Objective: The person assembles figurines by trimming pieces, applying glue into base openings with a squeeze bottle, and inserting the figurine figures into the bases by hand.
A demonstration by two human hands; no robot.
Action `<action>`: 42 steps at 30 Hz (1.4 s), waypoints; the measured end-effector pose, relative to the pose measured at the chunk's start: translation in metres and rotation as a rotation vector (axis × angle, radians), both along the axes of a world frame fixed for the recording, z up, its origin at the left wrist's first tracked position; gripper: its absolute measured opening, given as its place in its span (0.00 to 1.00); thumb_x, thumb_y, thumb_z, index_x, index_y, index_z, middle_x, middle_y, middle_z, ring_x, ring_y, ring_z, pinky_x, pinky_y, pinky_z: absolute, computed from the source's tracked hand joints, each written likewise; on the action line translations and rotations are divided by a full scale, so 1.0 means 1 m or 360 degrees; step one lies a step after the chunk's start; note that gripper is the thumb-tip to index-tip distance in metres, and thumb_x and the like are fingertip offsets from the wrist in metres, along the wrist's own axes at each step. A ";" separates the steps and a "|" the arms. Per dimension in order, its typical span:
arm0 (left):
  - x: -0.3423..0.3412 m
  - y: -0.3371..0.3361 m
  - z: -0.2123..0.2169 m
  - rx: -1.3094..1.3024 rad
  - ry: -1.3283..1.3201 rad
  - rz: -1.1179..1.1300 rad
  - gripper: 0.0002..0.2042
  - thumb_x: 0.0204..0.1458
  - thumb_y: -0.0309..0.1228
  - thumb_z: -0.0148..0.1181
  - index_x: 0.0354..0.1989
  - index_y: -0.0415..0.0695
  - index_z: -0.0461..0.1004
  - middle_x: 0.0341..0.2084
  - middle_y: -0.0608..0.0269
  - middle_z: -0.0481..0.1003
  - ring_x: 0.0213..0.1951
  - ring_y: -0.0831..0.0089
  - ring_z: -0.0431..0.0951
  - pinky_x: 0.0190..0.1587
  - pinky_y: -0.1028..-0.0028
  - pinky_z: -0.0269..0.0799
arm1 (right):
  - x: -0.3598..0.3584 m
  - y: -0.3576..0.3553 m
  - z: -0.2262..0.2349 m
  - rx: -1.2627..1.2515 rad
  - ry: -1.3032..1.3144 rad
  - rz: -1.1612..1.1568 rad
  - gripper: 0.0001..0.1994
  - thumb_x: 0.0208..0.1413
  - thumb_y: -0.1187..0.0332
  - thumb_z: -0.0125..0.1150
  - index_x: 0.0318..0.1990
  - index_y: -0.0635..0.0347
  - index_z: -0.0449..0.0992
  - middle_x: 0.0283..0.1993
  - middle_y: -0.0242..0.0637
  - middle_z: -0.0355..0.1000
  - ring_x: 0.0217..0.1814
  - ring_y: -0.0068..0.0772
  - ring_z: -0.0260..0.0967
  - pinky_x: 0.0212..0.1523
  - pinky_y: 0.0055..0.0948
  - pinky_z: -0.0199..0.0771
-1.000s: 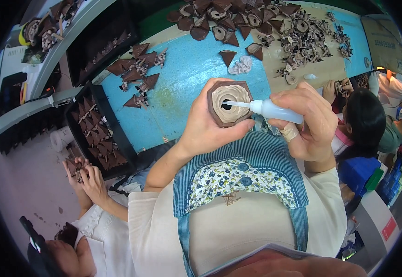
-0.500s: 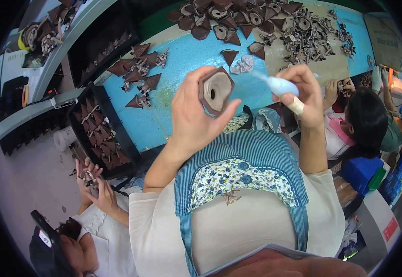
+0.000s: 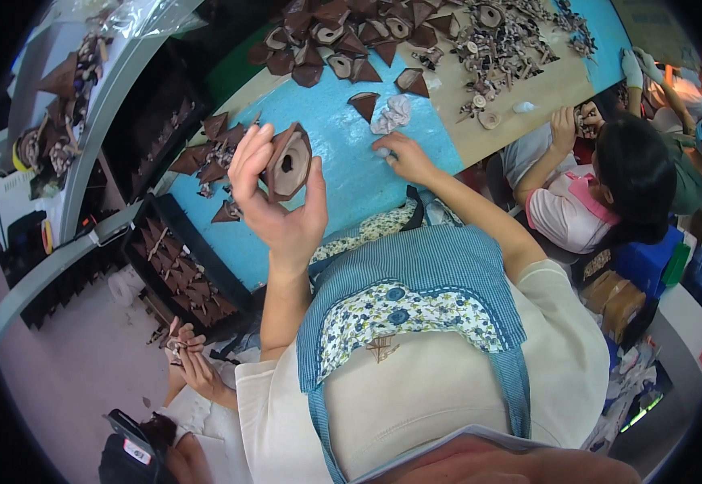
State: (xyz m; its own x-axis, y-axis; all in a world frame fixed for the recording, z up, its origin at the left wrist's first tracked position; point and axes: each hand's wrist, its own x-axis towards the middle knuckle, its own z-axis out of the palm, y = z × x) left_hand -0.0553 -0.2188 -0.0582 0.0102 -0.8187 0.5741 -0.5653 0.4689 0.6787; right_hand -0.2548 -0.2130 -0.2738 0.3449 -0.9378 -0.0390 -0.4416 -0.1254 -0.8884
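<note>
Raised over the near left of the table, my left hand (image 3: 274, 211) grips a brown faceted, hollow piece (image 3: 294, 145) between thumb and fingers. Its pale inside with a dark hole faces up at me. My right hand (image 3: 409, 159) is low at the blue tabletop, fingers closed around a small pale-blue squeeze bottle (image 3: 381, 152). Only the bottle's end shows past the fingertips; the rest is hidden. Just beyond that hand lies a crumpled whitish wad (image 3: 392, 114), with a brown pointed piece (image 3: 364, 104) beside it.
Many brown pieces (image 3: 343, 32) and a heap of small figure parts (image 3: 500, 52) cover the far table. A black tray (image 3: 206, 242) of brown cones stands at the left. One co-worker (image 3: 585, 169) sits to the right, another (image 3: 193, 379) at the lower left.
My left hand has moved left with the brown piece and tilted it. My right hand has come down and left with the squeeze bottle, to the tabletop near the crumpled wad.
</note>
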 end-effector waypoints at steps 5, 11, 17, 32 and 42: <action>-0.008 -0.003 -0.013 0.0072 0.0451 0.0069 0.32 0.37 0.15 0.67 0.47 0.43 0.52 0.53 0.45 0.62 0.58 0.55 0.62 0.57 0.64 0.64 | -0.026 -0.001 0.035 -0.0196 0.0059 -0.0170 0.23 0.31 0.87 0.48 0.40 0.61 0.72 0.39 0.44 0.69 0.47 0.48 0.64 0.47 0.40 0.66; -0.032 -0.015 -0.012 0.0092 0.0848 -0.0018 0.31 0.36 0.15 0.68 0.42 0.45 0.50 0.52 0.42 0.61 0.48 0.65 0.70 0.51 0.70 0.70 | -0.124 -0.041 0.051 -0.0659 0.1219 -0.0648 0.21 0.35 0.80 0.54 0.43 0.54 0.75 0.44 0.43 0.65 0.47 0.48 0.59 0.47 0.40 0.60; -0.043 -0.025 -0.009 0.0009 0.1068 -0.0143 0.33 0.34 0.17 0.71 0.41 0.46 0.49 0.50 0.45 0.61 0.50 0.65 0.68 0.50 0.71 0.70 | -0.153 -0.050 0.038 -0.0583 0.1506 -0.0319 0.22 0.33 0.79 0.57 0.42 0.53 0.74 0.45 0.42 0.64 0.52 0.46 0.57 0.52 0.43 0.55; -0.008 0.006 0.011 0.0985 0.1761 -0.0686 0.34 0.43 0.26 0.65 0.58 0.35 0.52 0.51 0.55 0.64 0.54 0.69 0.66 0.57 0.69 0.62 | -0.040 -0.037 0.201 0.0390 -0.0949 -0.0098 0.27 0.47 0.74 0.64 0.56 0.64 0.64 0.41 0.32 0.67 0.43 0.22 0.65 0.43 0.20 0.66; -0.010 0.013 0.015 0.0907 0.1186 -0.0802 0.33 0.35 0.24 0.73 0.51 0.38 0.62 0.44 0.56 0.71 0.45 0.71 0.72 0.49 0.73 0.68 | -0.007 -0.010 0.220 0.1201 -0.1580 0.0191 0.16 0.53 0.66 0.57 0.48 0.64 0.69 0.44 0.39 0.71 0.42 0.25 0.69 0.43 0.24 0.69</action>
State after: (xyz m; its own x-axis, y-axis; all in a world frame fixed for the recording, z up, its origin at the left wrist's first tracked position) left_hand -0.0657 -0.2055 -0.0432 -0.2140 -0.9724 0.0933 0.2539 0.0369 0.9665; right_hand -0.2615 -0.2227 -0.0543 0.6147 -0.7554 -0.2268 0.4379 0.5660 -0.6985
